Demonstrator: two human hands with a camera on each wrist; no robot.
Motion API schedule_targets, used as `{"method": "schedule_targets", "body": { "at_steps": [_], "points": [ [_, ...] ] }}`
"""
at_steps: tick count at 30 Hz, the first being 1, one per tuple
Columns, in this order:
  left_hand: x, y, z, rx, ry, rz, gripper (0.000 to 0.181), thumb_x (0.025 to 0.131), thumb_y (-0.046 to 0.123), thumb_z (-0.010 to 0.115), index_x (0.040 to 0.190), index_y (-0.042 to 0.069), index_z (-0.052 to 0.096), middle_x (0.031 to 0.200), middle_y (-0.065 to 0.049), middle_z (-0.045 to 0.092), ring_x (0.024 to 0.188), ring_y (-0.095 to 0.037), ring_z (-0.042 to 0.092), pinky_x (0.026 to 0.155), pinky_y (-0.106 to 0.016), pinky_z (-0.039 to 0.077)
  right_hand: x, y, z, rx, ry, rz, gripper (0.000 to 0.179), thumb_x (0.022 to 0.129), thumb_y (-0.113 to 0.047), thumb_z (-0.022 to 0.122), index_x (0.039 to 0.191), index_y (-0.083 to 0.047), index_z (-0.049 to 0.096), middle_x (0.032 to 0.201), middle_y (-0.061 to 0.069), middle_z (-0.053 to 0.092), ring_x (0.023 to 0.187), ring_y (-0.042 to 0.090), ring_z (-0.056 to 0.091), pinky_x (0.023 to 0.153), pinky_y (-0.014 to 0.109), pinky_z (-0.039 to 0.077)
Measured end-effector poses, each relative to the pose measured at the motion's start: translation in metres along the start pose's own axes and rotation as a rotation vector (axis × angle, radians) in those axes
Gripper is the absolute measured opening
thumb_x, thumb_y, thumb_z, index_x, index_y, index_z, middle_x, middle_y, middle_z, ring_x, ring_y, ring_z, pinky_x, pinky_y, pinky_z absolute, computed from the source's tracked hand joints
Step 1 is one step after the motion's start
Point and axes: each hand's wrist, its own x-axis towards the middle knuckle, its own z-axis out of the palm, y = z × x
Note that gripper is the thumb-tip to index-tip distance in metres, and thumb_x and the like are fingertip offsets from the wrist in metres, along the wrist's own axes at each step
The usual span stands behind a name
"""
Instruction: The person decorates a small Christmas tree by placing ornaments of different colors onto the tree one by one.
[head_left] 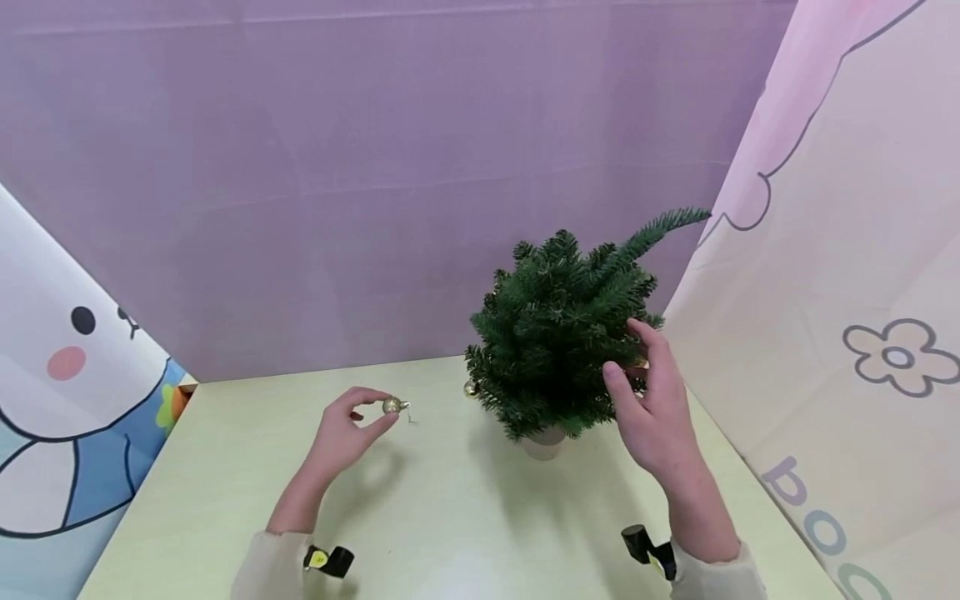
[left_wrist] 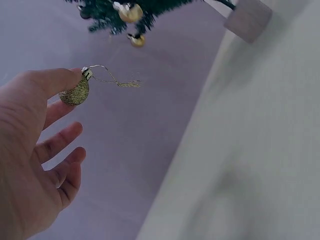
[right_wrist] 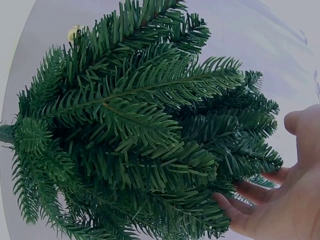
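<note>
A small gold glitter bauble (head_left: 392, 406) is pinched between the thumb and a finger of my left hand (head_left: 337, 442), left of the tree and above the table. In the left wrist view, a thin gold string loop (left_wrist: 107, 80) hangs from the cap of the bauble, and the other fingers are loosely bent. My right hand (head_left: 660, 417) is at the right side of a small artificial Christmas tree (head_left: 558, 333). Its fingertips (right_wrist: 222, 202) reach in against the green branches, partly hidden by needles. The tree stands in a pale pot (head_left: 543, 446).
Gold baubles hang on the tree, one at its lower left (head_left: 470, 388). Beneath is a pale table (head_left: 465, 533). A purple backdrop (head_left: 337, 192) stands behind it, with printed cloths (head_left: 840, 275) at the sides. One long branch (head_left: 667, 223) sticks out at upper right.
</note>
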Motion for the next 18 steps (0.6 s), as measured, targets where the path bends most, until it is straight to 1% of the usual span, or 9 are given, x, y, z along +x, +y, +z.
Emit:
{"method": "schedule_targets", "body": {
  "at_steps": [4, 8, 12, 18],
  "points": [
    [0.010, 0.023, 0.002, -0.035, 0.017, 0.053, 0.028, 0.082, 0.028, 0.080, 0.108, 0.021, 0.071, 0.107, 0.008, 0.064, 0.101, -0.011, 0.057, 0.077, -0.038, 0.045, -0.001, 0.001, 0.001, -0.005, 0.007, -0.004, 0.056, 0.100, -0.021, 0.055, 0.150, -0.011, 0.031, 0.145, 0.009, 0.037, 0.118, 0.026, 0.045, 0.091, 0.043, 0.041],
    [0.016, 0.044, 0.004, -0.042, 0.031, 0.105, 0.028, 0.081, 0.026, 0.081, 0.107, 0.022, 0.072, 0.107, 0.009, 0.065, 0.105, -0.011, 0.056, 0.078, -0.040, 0.044, -0.001, 0.002, 0.003, -0.003, 0.003, -0.020, 0.057, 0.100, -0.020, 0.055, 0.151, -0.011, 0.030, 0.147, 0.009, 0.035, 0.117, 0.029, 0.044, 0.091, 0.050, 0.040],
    [0.021, 0.066, 0.003, -0.042, 0.042, 0.149, 0.029, 0.080, 0.024, 0.082, 0.107, 0.020, 0.073, 0.106, 0.009, 0.066, 0.104, -0.012, 0.057, 0.080, -0.042, 0.045, -0.002, 0.002, 0.003, -0.014, -0.001, -0.031, 0.058, 0.100, -0.020, 0.054, 0.151, -0.011, 0.029, 0.149, 0.010, 0.034, 0.117, 0.032, 0.044, 0.091, 0.052, 0.038],
    [0.029, 0.101, -0.007, -0.029, 0.054, 0.256, 0.030, 0.081, 0.020, 0.081, 0.109, 0.018, 0.073, 0.105, 0.008, 0.065, 0.102, -0.012, 0.057, 0.079, -0.040, 0.044, -0.002, 0.001, 0.002, -0.026, 0.000, -0.024, 0.058, 0.100, -0.023, 0.056, 0.150, -0.011, 0.030, 0.149, 0.009, 0.034, 0.115, 0.032, 0.046, 0.091, 0.052, 0.038]
  ]
}}
